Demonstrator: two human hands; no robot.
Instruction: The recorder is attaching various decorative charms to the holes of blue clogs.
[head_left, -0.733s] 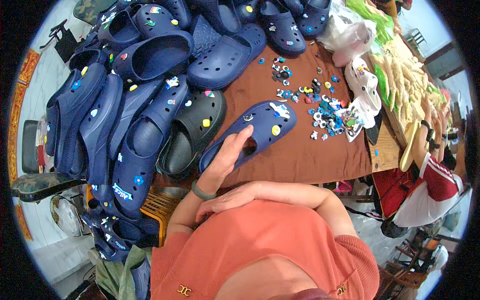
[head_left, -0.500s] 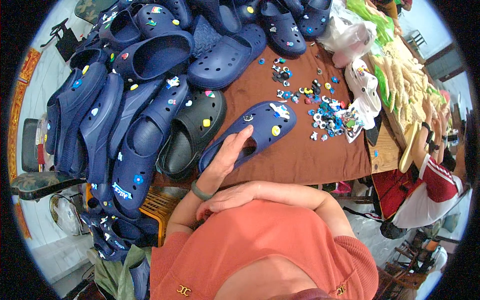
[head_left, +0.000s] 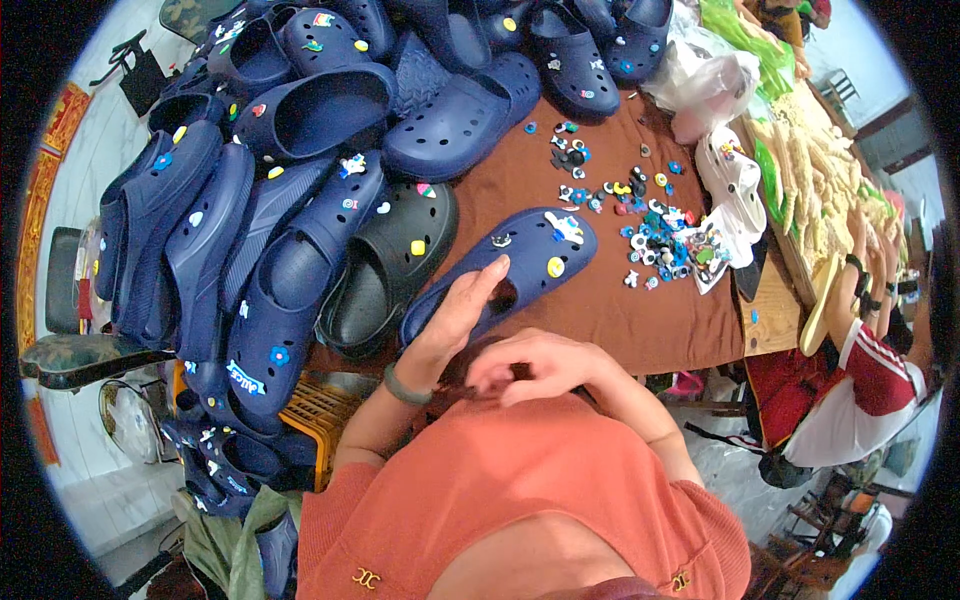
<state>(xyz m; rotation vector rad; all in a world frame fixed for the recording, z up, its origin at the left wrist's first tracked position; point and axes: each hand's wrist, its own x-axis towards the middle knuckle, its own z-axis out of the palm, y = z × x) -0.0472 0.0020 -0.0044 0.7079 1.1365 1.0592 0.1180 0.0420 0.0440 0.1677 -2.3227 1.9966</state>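
Observation:
A navy blue clog (head_left: 560, 235) lies tilted on the brown cloth, with a white character charm, a yellow round charm and a small dark-and-white charm on its top. My left hand (head_left: 458, 312) rests against its foot opening, fingers stretched out and close together, its thumb hidden. Closer to my body, my right hand (head_left: 540, 362) hovers in front of my chest, its fingers loosely bent and apart, with nothing visible in them. A black clog (head_left: 400, 250) with a yellow charm sits just left of the blue one.
Many navy clogs (head_left: 320, 110) are heaped at left and back. Loose charms (head_left: 655, 245) lie on the brown cloth (head_left: 640, 330), beside a white clog (head_left: 730, 180) and plastic bag (head_left: 705, 85). An orange crate (head_left: 318, 412) stands below left; another person's arm (head_left: 850, 290) is at right.
My right hand has lifted from beside my left forearm and moved to the right, its fingers spreading. My left hand and the blue clog keep their places.

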